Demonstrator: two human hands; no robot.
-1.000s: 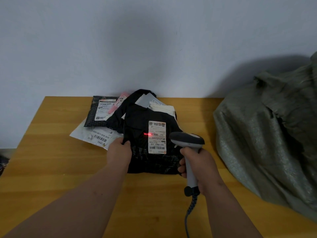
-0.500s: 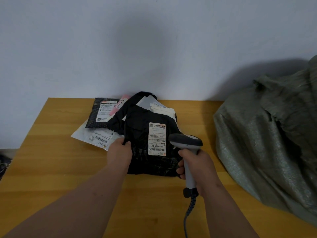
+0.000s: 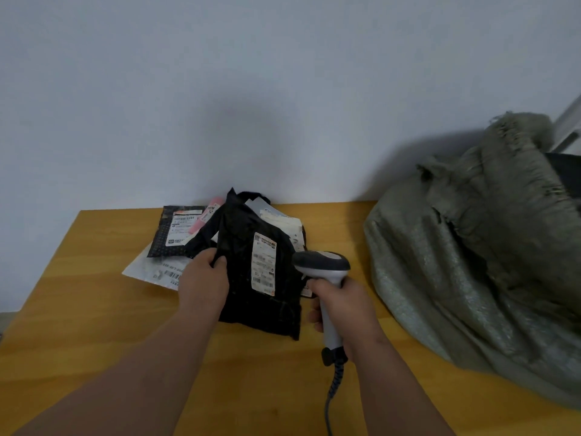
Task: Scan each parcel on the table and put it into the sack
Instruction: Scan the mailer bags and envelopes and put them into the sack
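Since a second ago you have lifted the crinkled black plastic parcel off the pile, tilting its white label up, and the red scan line has gone. Your left hand pinches its left edge; your right hand wraps the grey handheld scanner, just right of the parcel. The other flat mailers lie behind on the smooth wooden table. The coarse woven green sack slumps at the right edge, with bare tabletop between.

Dim, soft light over my view: the sack throws a shadow on the wall, edges bend and blur.
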